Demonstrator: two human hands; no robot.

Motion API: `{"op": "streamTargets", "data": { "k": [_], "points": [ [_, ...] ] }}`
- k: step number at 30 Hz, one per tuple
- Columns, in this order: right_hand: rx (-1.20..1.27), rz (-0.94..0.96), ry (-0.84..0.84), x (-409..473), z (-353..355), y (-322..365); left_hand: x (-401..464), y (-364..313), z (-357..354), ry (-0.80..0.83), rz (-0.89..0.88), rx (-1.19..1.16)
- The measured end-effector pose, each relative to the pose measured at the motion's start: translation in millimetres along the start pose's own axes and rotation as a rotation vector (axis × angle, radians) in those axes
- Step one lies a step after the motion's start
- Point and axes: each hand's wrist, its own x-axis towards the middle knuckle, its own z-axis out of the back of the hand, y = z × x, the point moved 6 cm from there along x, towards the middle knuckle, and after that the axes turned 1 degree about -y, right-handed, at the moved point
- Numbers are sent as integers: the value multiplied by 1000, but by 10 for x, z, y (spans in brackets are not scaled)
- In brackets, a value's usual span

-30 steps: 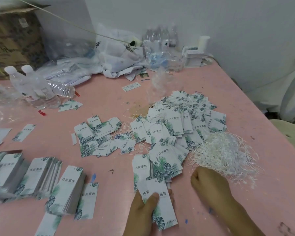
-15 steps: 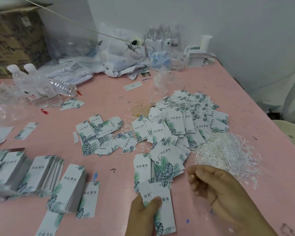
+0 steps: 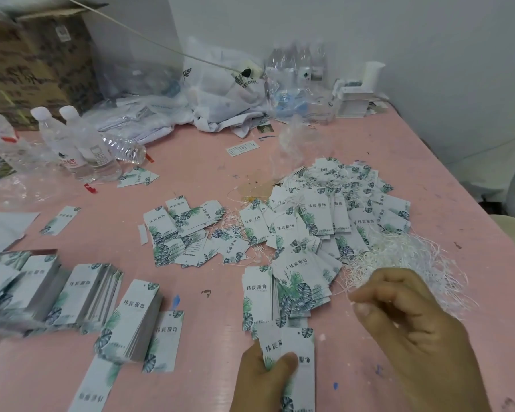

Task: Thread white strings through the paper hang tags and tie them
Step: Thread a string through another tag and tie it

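L hand [image 3: 262, 379] grips two tags [image 3: 292, 349] near the desk's [image 3: 214, 337] front edge, thumb curled over the print "玮宸服饰". R hand [image 3: 411, 325], fingers [image 3: 369, 310] curled, pinches a white string [image 3: 349, 294] at the edge of the string pile [image 3: 405, 263]. Strung tags [image 3: 324, 215] heaped behind, same print. Bag [image 3: 220, 84] at back reads "HOTEL". Bottle [image 3: 72, 144] labels too blurred to read.

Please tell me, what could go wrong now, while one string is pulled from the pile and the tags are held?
The right hand pinches a string at the edge of the tangled string pile; pulling may drag several strings out together. The left hand holds two overlapped tags, so the string might miss one hole.
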Motion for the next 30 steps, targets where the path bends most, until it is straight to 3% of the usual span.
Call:
{"op": "streamTargets", "data": {
  "k": [5,10,12,25,30],
  "points": [
    [-149,86,-98,-73,-58,2,-14,-29,29,-37,-27,-80],
    [-61,-327,238,-189,-493,-667,-5,-95,-2,-36,-83,-157],
    [-81,-403,314,-253,-604,-840,6,-120,5,-55,-116,-152],
    [-240,-412,317,-217,-723,-957,-32,-237,4,-35,-195,-62],
    [-183,-430,338,-181,-727,-1002,-72,-322,-19,32,-185,-171]
  ]
}}
